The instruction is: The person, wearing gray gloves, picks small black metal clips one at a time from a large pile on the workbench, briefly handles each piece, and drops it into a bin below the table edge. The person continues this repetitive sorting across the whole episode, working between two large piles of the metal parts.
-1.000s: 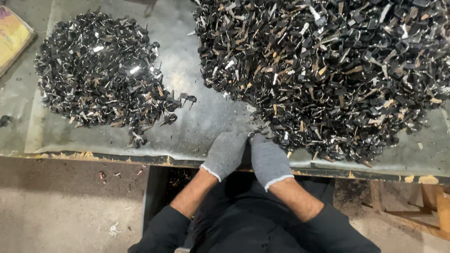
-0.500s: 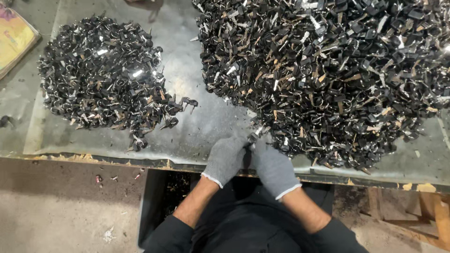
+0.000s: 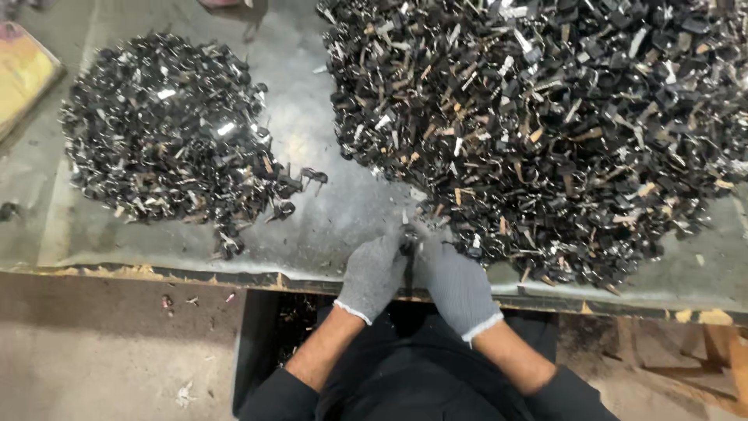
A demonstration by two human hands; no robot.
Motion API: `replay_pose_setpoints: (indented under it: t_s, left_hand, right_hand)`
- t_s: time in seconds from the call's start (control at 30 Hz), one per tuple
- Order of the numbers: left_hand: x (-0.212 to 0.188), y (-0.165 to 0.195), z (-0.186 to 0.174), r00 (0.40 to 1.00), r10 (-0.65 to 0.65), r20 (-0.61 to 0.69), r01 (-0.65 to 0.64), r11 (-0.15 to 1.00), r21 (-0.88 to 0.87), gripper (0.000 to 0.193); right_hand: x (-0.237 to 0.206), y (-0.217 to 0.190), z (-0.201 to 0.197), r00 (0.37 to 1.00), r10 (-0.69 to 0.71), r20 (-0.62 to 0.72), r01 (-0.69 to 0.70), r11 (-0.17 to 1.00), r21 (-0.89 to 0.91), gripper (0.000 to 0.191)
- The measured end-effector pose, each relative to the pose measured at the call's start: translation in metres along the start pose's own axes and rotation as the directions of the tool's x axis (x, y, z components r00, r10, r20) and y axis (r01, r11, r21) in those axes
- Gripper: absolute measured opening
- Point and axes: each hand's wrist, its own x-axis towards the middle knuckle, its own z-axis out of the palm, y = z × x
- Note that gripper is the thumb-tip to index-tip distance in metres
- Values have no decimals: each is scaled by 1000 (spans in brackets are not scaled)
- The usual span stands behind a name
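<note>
Both my hands wear grey knit gloves and meet at the table's near edge. My left hand point(image 3: 372, 274) and my right hand point(image 3: 456, 284) pinch one small black piece with a metal tip point(image 3: 407, 240) between their fingertips. Just beyond them lies the near edge of a big pile of small black and metal parts point(image 3: 545, 117), which fills the right side. A smaller pile of similar dark parts point(image 3: 167, 140) lies at the left, apart from my hands.
The piles rest on a grey metal sheet point(image 3: 343, 210) with a worn wooden front edge. A yellow flat object point(image 3: 23, 74) lies at the far left. Below the edge are a concrete floor point(image 3: 117, 351) and a dark opening at my legs.
My hands have moved forward from the table's edge to the big pile's rim and taken a small piece between the fingertips. The view has shifted slightly.
</note>
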Motion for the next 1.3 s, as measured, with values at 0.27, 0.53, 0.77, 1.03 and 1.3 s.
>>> replay_pose_setpoints:
  t_s: [0.27, 0.53, 0.77, 1.03, 1.3]
  left_hand:
    - [8, 1, 2, 985, 172, 17, -173, 982, 79, 23]
    - [0, 3, -3, 997, -46, -54, 39, 993, -114, 38]
    - [-6, 5, 5, 995, 54, -89, -45, 994, 95, 18]
    - [2, 18, -9, 996, 1, -91, -6, 998, -61, 32]
    - [0, 10, 4, 985, 160, -63, -159, 987, 16, 31]
  right_hand:
    - [2, -4, 12, 996, -74, -52, 68, 992, -102, 18]
    - [22, 23, -11, 948, 71, 312, -180, 923, 339, 39]
    - [-7, 6, -8, 997, -42, 70, 33, 990, 136, 47]
    - [-14, 13, 10, 972, -210, -102, 191, 967, -167, 23]
    - [3, -2, 10, 999, 0, 35, 3, 996, -92, 20]
